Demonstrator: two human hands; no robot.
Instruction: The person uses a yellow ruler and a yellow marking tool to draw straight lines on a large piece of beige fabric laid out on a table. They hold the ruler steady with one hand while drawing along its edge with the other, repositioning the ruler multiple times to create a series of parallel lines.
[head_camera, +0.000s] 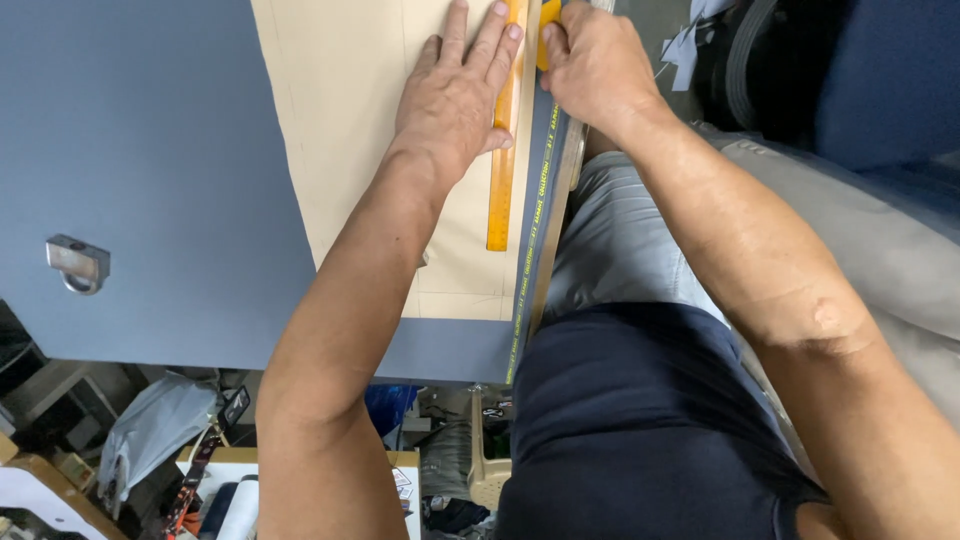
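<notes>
My left hand (455, 95) lies flat, fingers spread, pressing an orange ruler (502, 170) onto a beige paper pattern (340, 110). The pattern rests on blue-grey cloth (150, 150) spread over a table. My right hand (595, 62) is closed around a small yellow piece of chalk (549, 20), held against the ruler's right edge near its far end. The cloth's edge (535, 220) with a printed selvedge runs just right of the ruler.
A metal clamp-like weight (77, 262) sits on the cloth at the left. Below the table's near edge are bags, boxes and clutter (180, 450) on the floor. My legs in grey trousers (620, 240) are at the table's right side.
</notes>
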